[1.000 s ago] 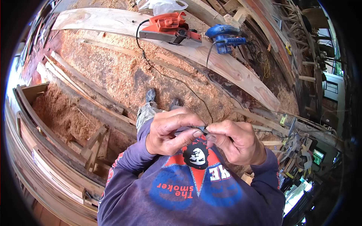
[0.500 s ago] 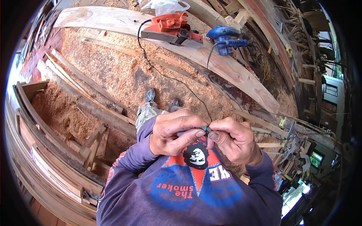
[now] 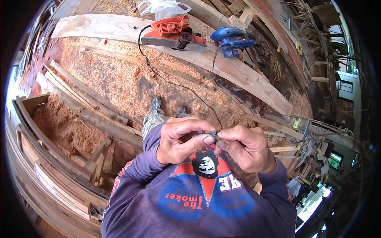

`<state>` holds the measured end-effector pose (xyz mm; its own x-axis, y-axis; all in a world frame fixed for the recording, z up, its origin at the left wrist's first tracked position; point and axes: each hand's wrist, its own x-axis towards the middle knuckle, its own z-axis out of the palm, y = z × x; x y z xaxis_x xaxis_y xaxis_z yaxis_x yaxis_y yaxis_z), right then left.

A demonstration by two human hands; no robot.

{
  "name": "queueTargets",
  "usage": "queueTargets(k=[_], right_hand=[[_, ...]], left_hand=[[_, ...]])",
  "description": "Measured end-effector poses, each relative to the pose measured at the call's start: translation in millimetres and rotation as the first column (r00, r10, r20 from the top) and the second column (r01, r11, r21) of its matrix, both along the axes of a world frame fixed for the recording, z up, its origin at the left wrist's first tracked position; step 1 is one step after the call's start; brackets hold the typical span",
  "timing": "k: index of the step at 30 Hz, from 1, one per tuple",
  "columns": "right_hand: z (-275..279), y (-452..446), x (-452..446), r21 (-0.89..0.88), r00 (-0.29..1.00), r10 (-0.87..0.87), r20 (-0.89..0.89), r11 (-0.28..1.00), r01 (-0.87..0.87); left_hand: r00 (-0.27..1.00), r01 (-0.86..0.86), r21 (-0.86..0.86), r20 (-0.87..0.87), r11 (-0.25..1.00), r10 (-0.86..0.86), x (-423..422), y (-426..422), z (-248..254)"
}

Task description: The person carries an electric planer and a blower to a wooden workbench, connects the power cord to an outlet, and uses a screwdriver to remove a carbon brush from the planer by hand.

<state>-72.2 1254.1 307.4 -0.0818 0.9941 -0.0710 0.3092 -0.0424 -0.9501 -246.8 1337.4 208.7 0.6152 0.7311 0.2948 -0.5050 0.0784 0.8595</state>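
Note:
My left hand is closed in a pinch, thumb against fingers, in front of my chest. Between its tips is a small dark block with what looks like a thin coiled spring, like a carbon brush. The thumb and index finger of my right hand pinch the same piece from the other side, so the fingertips of both hands nearly meet. Fingers cover most of it, and fine detail is too small to make out.
A red electric planer and a blue power blower rest on a long wooden plank. The planer's black cord crosses the shavings-covered floor. Stacked boards and a sawdust-filled wooden frame lie on the left.
The view has shifted slightly, so the planer and blower appear a little further left. My hands keep their pinch; the spring-like part now shows more between the left fingertips.

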Motion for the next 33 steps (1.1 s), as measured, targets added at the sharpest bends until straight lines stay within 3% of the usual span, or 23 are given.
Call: queueTargets(k=[8, 10, 12, 14, 16, 18, 21, 23, 30, 33], right_hand=[[-6.3, -5.3, -7.0, 0.036, 0.996, -0.057, 0.062, 0.998, 0.055], [-8.5, -10.2, -10.3, 0.024, 0.994, -0.088, 0.061, 0.996, 0.086], [-16.5, -18.7, -12.1, -0.012, 0.962, -0.221, -0.158, 0.975, 0.222], [-18.2, -19.4, -10.2, -0.003, 0.964, -0.212, -0.16, 0.977, 0.215], [-19.8, -23.4, -8.2, -0.153, 0.878, -0.343, -0.335, 0.939, 0.309], [-20.9, -23.9, -8.1, -0.146, 0.899, -0.324, -0.296, 0.945, 0.293], [-23.7, -23.5, -6.9, -0.118, 0.928, -0.268, -0.258, 0.962, 0.245], [-33.9, -21.6, -6.8, 0.062, 0.958, -0.266, -0.104, 0.96, 0.274], [-55.1, -15.5, -12.3, 0.306, 0.977, -0.199, -0.076, 0.928, 0.213], [-57.9, -15.4, -11.4, 0.308, 0.979, -0.182, -0.087, 0.93, 0.2]], left_hand=[[0.996, -0.056, 0.092, -0.058, 0.994, 0.062, -1.5, 1.9, 3.4], [0.991, -0.078, 0.247, -0.088, 0.966, 0.102, -1.6, 4.9, 6.3], [0.983, -0.108, 0.282, -0.11, 0.953, 0.144, -2.2, 4.0, 10.9], [0.974, -0.137, 0.317, -0.13, 0.939, 0.186, -4.4, 4.0, 14.4], [0.957, -0.118, 0.33, -0.212, 0.936, 0.195, -6.3, 4.7, 15.9], [0.954, -0.139, 0.325, -0.211, 0.936, 0.214, -6.6, 5.0, 14.8], [0.95, -0.15, 0.31, -0.218, 0.939, 0.223, -9.4, 5.1, 14.3], [0.95, -0.147, 0.296, -0.224, 0.944, 0.218, -10.5, 5.0, 14.4], [0.964, -0.173, 0.299, -0.143, 0.938, 0.223, -9.5, 5.9, 15.6], [0.966, -0.172, 0.322, -0.131, 0.931, 0.224, -10.5, 6.1, 14.5]])
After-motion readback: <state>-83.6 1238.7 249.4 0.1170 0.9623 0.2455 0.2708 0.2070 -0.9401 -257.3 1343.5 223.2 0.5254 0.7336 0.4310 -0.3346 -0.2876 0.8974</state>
